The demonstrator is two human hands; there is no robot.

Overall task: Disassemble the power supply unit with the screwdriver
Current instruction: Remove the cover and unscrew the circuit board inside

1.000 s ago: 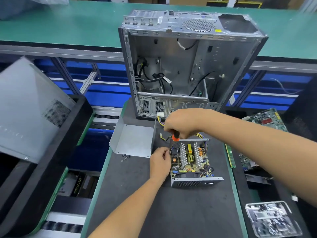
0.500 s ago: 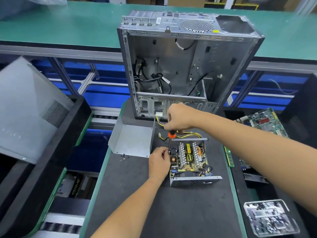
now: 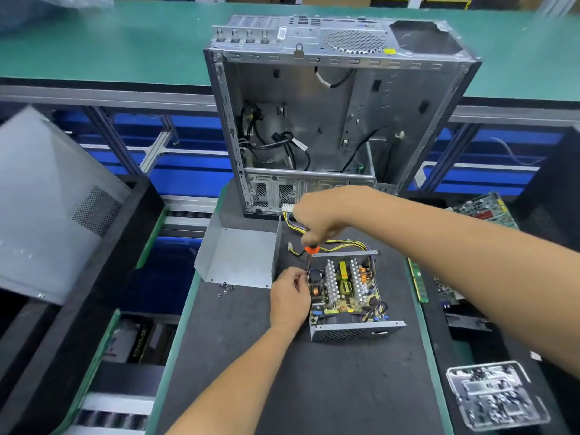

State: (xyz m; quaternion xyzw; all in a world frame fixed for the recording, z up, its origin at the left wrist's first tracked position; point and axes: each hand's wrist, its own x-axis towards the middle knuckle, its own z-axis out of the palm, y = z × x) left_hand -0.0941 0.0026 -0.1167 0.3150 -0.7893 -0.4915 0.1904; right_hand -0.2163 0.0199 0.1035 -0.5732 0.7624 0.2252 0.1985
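The opened power supply unit (image 3: 345,290) lies on the dark mat, its circuit board, heat sinks and coils exposed. My right hand (image 3: 323,215) grips the orange-handled screwdriver (image 3: 311,250) upright, with the shaft pointing down at the board's far left corner. My left hand (image 3: 290,293) rests against the unit's left side, its fingertips pinching the screwdriver's shaft near the tip. The removed metal cover (image 3: 241,255) lies to the left of the unit. Yellow and black cables (image 3: 342,244) run from the unit's far side.
An empty computer case (image 3: 339,120) stands upright behind the unit. Loose screws (image 3: 226,287) lie by the cover. A RAM stick (image 3: 419,284) and circuit boards (image 3: 483,208) lie at the right, a clear tray of parts (image 3: 496,397) at the lower right, and a grey side panel (image 3: 47,202) at the left.
My right hand has lifted slightly with the screwdriver, so more of the shaft shows. My left hand's fingers have stayed at the unit's corner.
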